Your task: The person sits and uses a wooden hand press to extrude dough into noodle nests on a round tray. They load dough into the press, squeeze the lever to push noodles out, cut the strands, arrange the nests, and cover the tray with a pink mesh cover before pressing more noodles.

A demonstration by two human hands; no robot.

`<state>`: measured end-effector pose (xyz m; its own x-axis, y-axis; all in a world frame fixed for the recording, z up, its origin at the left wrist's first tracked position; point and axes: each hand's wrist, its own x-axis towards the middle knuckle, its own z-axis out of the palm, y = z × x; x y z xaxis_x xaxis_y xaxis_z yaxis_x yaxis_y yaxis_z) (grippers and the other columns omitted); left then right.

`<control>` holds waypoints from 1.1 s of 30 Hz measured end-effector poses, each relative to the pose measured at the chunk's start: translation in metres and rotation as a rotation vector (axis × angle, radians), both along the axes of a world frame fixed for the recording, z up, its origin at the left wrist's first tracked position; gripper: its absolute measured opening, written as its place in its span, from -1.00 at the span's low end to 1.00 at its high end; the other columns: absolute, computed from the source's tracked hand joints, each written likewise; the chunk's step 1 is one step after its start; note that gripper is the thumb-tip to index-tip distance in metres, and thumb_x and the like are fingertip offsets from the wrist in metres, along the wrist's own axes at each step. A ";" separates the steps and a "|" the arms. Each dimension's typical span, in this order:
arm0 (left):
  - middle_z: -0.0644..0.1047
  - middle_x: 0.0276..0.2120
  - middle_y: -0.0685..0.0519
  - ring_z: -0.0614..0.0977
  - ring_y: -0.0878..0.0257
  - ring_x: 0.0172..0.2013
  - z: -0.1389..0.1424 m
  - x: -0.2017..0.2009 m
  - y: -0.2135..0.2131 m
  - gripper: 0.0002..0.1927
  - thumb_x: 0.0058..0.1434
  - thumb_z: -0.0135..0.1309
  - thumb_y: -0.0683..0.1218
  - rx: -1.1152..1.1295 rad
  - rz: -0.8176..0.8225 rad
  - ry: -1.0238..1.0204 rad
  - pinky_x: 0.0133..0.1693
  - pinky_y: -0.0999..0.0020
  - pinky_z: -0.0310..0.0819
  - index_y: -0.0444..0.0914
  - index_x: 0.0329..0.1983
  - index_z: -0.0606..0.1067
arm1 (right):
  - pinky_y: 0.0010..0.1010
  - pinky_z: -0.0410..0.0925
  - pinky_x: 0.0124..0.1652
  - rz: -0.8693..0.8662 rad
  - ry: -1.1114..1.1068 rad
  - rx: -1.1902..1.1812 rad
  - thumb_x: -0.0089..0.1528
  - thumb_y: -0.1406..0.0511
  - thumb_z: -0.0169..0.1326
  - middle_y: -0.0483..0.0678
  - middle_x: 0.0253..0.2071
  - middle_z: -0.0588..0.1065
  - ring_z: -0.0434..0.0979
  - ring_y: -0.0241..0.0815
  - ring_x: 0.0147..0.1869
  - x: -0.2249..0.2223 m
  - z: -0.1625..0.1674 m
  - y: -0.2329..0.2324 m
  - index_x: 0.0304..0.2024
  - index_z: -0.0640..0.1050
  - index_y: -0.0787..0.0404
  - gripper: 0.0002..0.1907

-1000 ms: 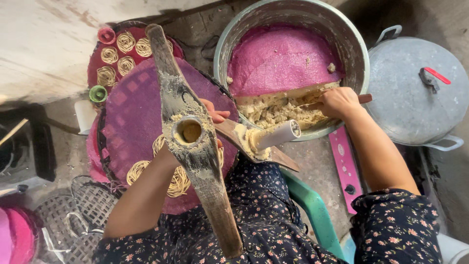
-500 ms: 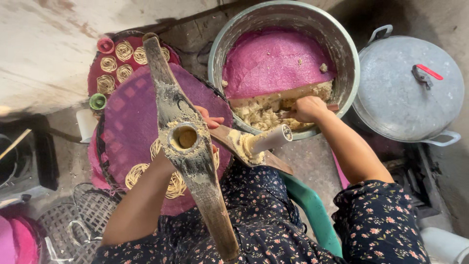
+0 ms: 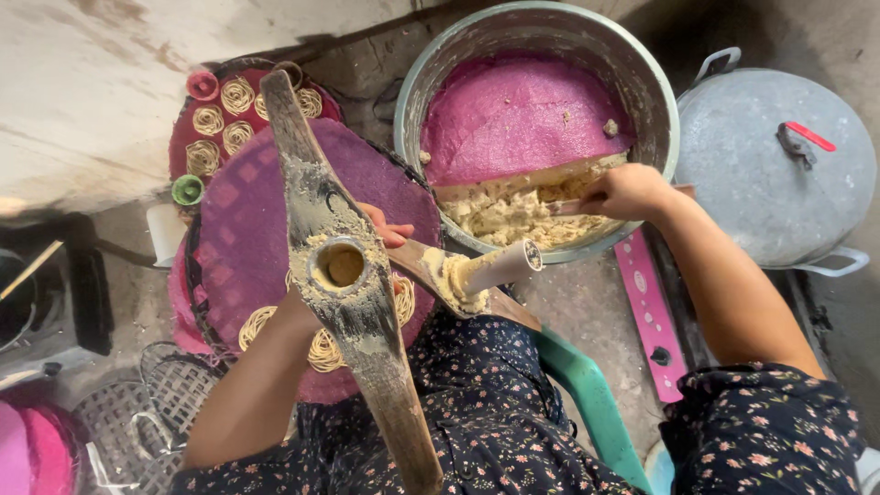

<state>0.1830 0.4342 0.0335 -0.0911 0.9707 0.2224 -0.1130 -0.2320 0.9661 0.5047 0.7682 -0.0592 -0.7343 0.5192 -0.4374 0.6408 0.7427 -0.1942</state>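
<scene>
A long wooden noodle press (image 3: pixel 353 302) smeared with dough lies across my lap, its round cup facing up. My left hand (image 3: pixel 380 229) is under it and grips the press near the cup. A dough-coated plunger (image 3: pixel 486 268) sticks out to the right. My right hand (image 3: pixel 623 191) reaches into a big metal basin (image 3: pixel 541 41) and is shut on a spoon handle in pale dough (image 3: pixel 509 215). A pink mat (image 3: pixel 522 115) lines the basin. Coiled noodle nests (image 3: pixel 325 346) sit on a purple woven tray (image 3: pixel 247 229).
A second red tray with several noodle coils (image 3: pixel 225 119) lies behind the purple one. A lidded metal pot (image 3: pixel 770 165) stands at the right. A pink strip (image 3: pixel 646 312), a green stool edge (image 3: pixel 587 403) and a wire rack (image 3: pixel 147 403) lie on the floor.
My right hand has slid left along the basin's front edge and dug into the dough. The press and my left hand have stayed put.
</scene>
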 end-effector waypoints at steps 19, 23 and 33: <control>0.39 0.14 0.05 0.50 0.02 0.30 -0.009 -0.006 0.002 -0.54 0.10 0.36 -0.29 -0.046 -0.086 -0.177 0.13 0.10 0.66 -0.30 0.09 0.57 | -0.09 0.45 -0.20 0.075 -0.151 0.086 0.14 -0.02 0.18 0.14 -0.36 0.60 0.63 0.12 -0.23 -0.015 -0.050 -0.021 -0.37 0.67 0.22 -0.58; 0.38 0.16 0.06 0.50 0.02 0.31 -0.015 -0.011 -0.004 -0.51 0.11 0.36 -0.31 -0.031 -0.093 -0.080 0.20 0.08 0.61 -0.32 0.13 0.56 | -0.10 0.45 -0.20 0.071 -0.040 0.058 0.19 -0.08 0.17 0.06 -0.34 0.62 0.62 0.10 -0.22 -0.001 -0.026 -0.025 -0.25 0.73 -0.01 -0.63; 0.54 0.09 0.04 0.60 0.14 0.18 0.002 -0.010 -0.011 -0.45 0.06 0.38 -0.25 -0.111 0.056 0.112 0.14 0.16 0.62 -0.27 0.14 0.49 | -0.25 0.47 -0.11 -0.072 0.120 -0.053 0.13 0.06 0.27 -0.04 -0.22 0.67 0.64 -0.07 -0.18 0.031 0.026 0.004 -0.12 0.73 -0.01 -0.69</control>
